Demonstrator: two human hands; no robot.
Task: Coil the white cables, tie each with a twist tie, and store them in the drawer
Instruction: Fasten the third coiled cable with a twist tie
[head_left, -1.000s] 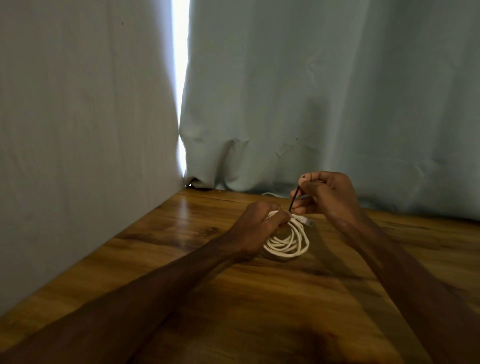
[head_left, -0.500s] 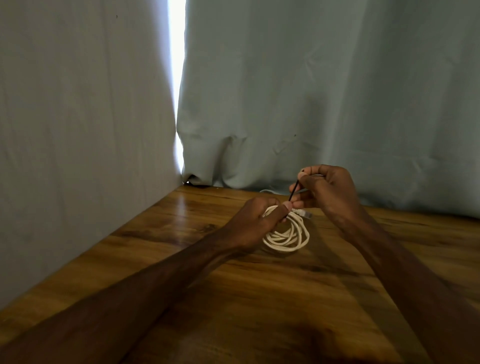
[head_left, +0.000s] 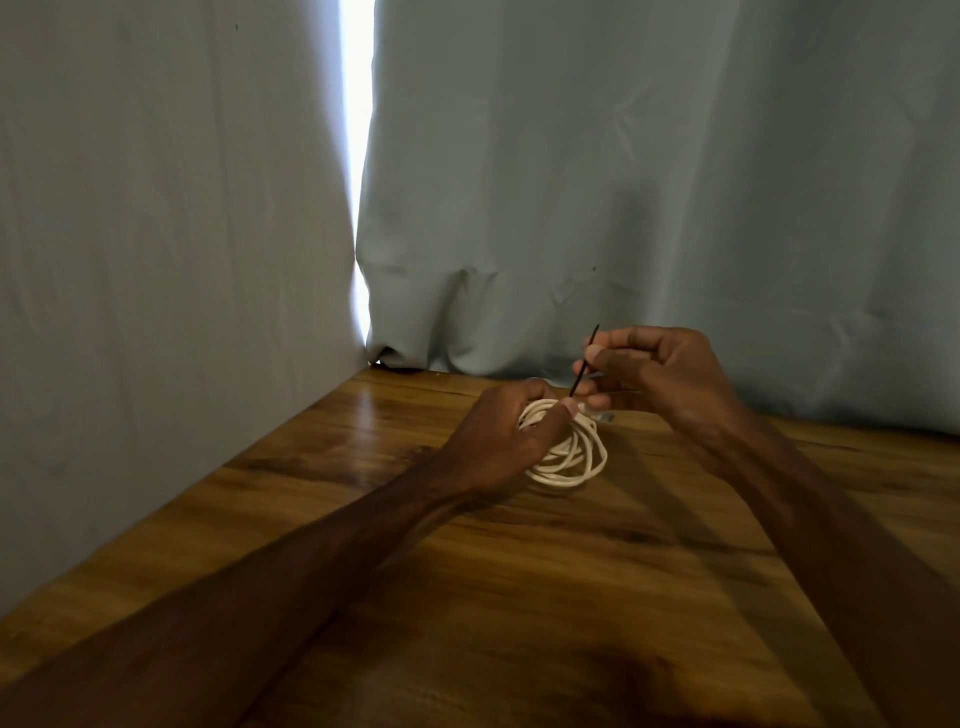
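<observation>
Two pale curtain panels (head_left: 623, 182) are hung behind the one coiled white cable (head_left: 576, 460), and one wooden tabletop (head_left: 519, 597) is seen beneath it. The coil's left side is gripped by the left hand (head_left: 509, 441), its fingers (head_left: 540, 389) curled round the loops. One black twist tie (head_left: 584, 361) is pinched, tilted, just above the coil by the right hand (head_left: 665, 369).

Pale curtains (head_left: 623, 182) — bright gap (head_left: 357, 156) — wooden table (head_left: 519, 597).

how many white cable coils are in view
1: the coil lies on the table, gripped by the left hand, near the right hand pinching the tie. More may hide behind the hands.
</observation>
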